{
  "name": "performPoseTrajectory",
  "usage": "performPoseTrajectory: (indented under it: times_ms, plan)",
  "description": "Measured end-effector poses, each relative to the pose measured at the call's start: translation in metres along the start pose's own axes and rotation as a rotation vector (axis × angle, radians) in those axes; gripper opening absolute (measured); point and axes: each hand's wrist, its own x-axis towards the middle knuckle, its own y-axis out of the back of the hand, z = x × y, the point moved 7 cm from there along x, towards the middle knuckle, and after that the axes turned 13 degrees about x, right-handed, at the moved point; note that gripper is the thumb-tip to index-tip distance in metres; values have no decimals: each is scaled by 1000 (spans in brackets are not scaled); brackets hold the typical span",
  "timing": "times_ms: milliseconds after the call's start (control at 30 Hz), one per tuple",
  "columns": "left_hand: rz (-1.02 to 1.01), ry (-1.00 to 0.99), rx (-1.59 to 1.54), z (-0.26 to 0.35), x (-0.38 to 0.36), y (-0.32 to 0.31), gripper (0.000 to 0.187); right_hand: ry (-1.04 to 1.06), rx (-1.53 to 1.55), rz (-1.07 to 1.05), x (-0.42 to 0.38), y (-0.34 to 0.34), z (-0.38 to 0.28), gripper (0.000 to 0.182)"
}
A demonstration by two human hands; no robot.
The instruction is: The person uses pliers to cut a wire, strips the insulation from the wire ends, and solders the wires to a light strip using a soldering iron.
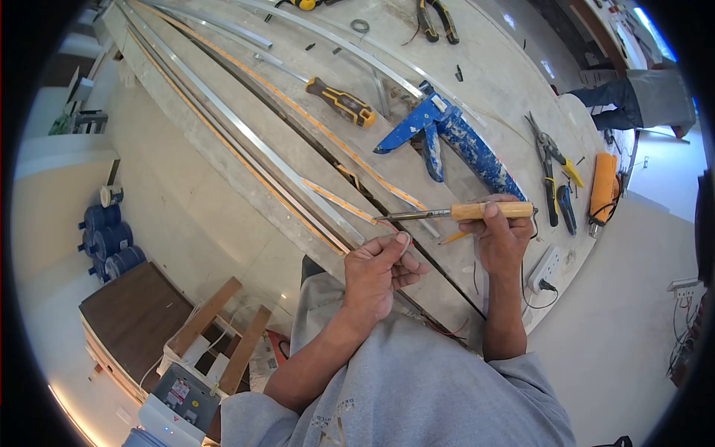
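My right hand [497,242] grips the wooden handle of a soldering iron [477,211], its metal tip pointing left. The tip reaches the end of a short orange-and-white LED strip [339,201]. Just below that tip, my left hand [376,272] is closed in a pinch on a thin red wire, mostly hidden by the fingers. Long aluminium channels [246,134] and more LED strip [275,93] run away from my hands along the table. A pencil [454,237] lies beside my right hand.
On the table [298,164] are a blue caulking gun [469,141], a screwdriver [342,103], tin snips [547,164], pliers [438,18], an orange heat gun [603,186] and a power strip [545,268]. Another person [633,100] stands at the far right. Blue water bottles [112,238] stand left.
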Motion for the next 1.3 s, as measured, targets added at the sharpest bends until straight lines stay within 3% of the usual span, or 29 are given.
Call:
performPoseTrajectory:
  times_ms: [1300]
  plan:
    - [-1, 9, -3, -1, 0, 0, 20, 8, -67, 64, -6, -3, -1, 21]
